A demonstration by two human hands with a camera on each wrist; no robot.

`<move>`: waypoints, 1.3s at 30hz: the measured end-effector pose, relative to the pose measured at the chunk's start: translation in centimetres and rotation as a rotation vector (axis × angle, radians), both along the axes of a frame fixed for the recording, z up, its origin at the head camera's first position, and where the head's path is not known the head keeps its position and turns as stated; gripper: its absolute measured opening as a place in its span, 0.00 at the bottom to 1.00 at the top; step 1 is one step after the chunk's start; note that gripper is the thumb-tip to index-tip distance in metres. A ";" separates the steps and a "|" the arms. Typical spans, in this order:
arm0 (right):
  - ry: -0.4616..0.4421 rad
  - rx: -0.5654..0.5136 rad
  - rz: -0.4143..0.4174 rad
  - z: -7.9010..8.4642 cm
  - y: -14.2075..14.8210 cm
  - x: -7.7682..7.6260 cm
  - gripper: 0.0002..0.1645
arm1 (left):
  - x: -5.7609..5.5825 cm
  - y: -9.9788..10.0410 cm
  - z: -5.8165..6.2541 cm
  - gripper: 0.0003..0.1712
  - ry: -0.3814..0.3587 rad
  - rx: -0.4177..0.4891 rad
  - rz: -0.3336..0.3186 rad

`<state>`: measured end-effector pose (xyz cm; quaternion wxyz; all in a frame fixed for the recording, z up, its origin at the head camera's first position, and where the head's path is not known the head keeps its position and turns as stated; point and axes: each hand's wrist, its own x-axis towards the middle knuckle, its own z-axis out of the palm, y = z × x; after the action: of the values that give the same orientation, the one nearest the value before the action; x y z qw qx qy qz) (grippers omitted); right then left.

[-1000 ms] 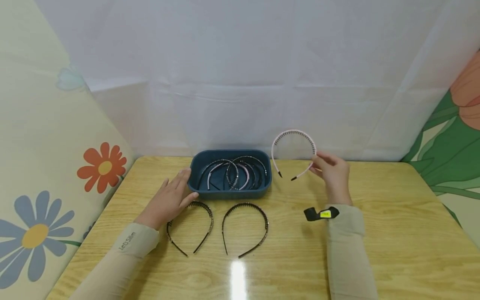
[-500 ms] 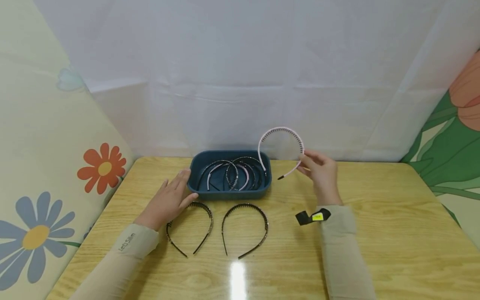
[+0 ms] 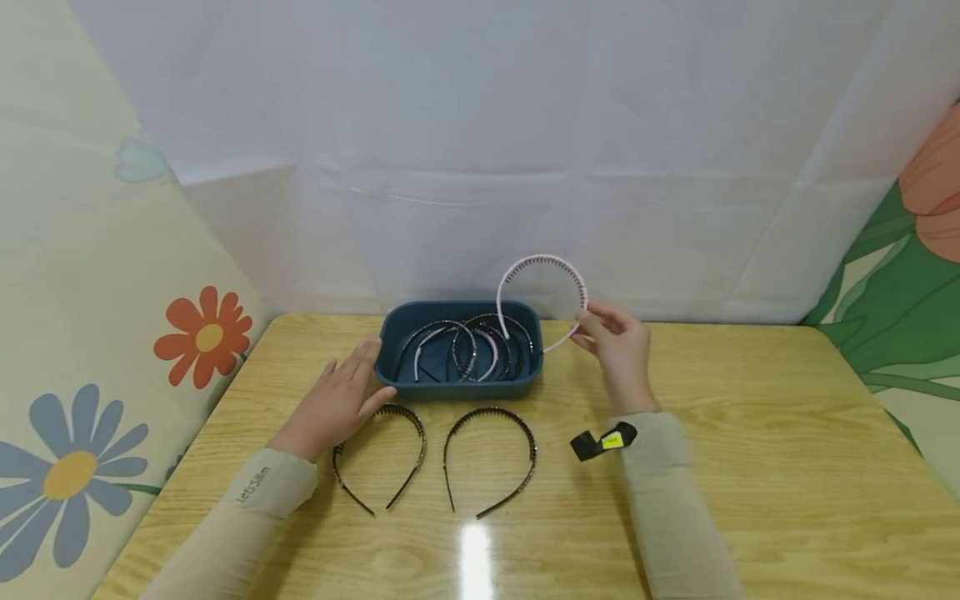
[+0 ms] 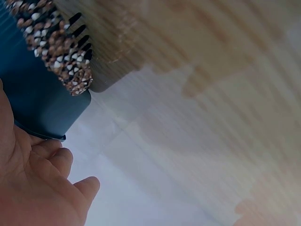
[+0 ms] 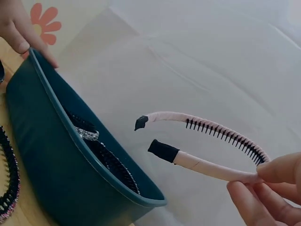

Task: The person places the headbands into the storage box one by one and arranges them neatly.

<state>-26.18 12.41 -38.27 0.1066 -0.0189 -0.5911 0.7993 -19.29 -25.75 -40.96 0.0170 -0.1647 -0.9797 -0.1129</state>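
Observation:
My right hand (image 3: pixel 618 350) pinches a pink headband (image 3: pixel 543 257) by its right side, holding it up at the right end of a dark blue bin (image 3: pixel 457 389). In the right wrist view the pink headband (image 5: pixel 207 170) shows black tips and a row of black teeth. Several headbands (image 3: pixel 474 350), dark and pink, lie overlapping inside the bin. With fingers extended, my left hand (image 3: pixel 337 404) touches the bin's left end; the left wrist view shows those fingers (image 4: pixel 49 153) against the bin wall (image 4: pixel 47 106).
Two dark toothed headbands lie on the wooden table (image 3: pixel 780 467) in front of the bin: the left one (image 3: pixel 422 442), partly under my left hand, and the right one (image 3: pixel 534 450). A white cloth (image 3: pixel 450 167) hangs behind the table.
My right hand has moved left with the pink headband, from beside the bin to over its right end. The left hand and the bin stay where they were.

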 end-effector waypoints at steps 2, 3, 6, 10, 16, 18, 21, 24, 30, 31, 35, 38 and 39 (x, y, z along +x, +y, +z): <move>-0.001 -0.005 -0.007 -0.1 -0.4 0.0 0.18 | 0.0 0.0 0.0 0.48 0.000 -0.002 0.001; -0.002 -0.010 -0.009 -0.1 -0.6 0.0 0.17 | 0.0 0.0 0.0 0.48 -0.001 -0.001 0.001; -0.006 -0.024 -0.008 -0.3 -1.3 0.1 0.16 | 0.1 -0.1 0.1 0.48 -0.004 0.000 0.003; 0.008 -0.038 -0.003 -0.4 -2.4 0.4 0.15 | 0.2 -0.1 0.2 0.48 -0.010 0.006 0.006; 0.016 -0.020 0.000 -0.9 -3.7 0.7 0.15 | 0.2 -0.1 0.1 0.48 -0.012 0.004 0.010; 0.019 -0.010 -0.001 -1.1 -4.1 0.7 0.14 | 0.2 -0.1 0.0 0.48 -0.012 0.002 0.011; 0.031 0.012 0.010 -1.5 -4.5 0.8 0.14 | 0.1 -0.2 -0.1 0.48 -0.013 0.003 0.013; 0.042 0.026 0.024 -1.9 -4.8 0.8 0.15 | 0.1 -0.2 -0.1 0.48 -0.012 0.005 0.012; 0.069 0.058 0.047 -2.3 -5.5 1.1 0.14 | 0.2 0.0 0.0 0.48 -0.012 0.010 0.008; 0.074 0.069 0.050 -2.3 -5.6 1.1 0.14 | 0.2 0.0 0.1 0.48 -0.013 0.010 0.008; 0.079 0.110 0.064 -2.4 -5.9 1.3 0.13 | 0.2 0.1 0.2 0.48 -0.015 0.011 0.007; 0.080 0.133 0.079 -2.5 -6.1 1.4 0.13 | 0.1 0.1 0.2 0.48 -0.019 0.013 0.008; 0.082 0.141 0.083 -2.5 -6.2 1.4 0.13 | 0.1 0.1 0.2 0.48 -0.020 0.014 0.008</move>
<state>-24.75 6.26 -40.78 0.0985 0.0457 -0.6415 0.7594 -19.17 -25.60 -40.73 0.0087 -0.1593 -0.9797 -0.1212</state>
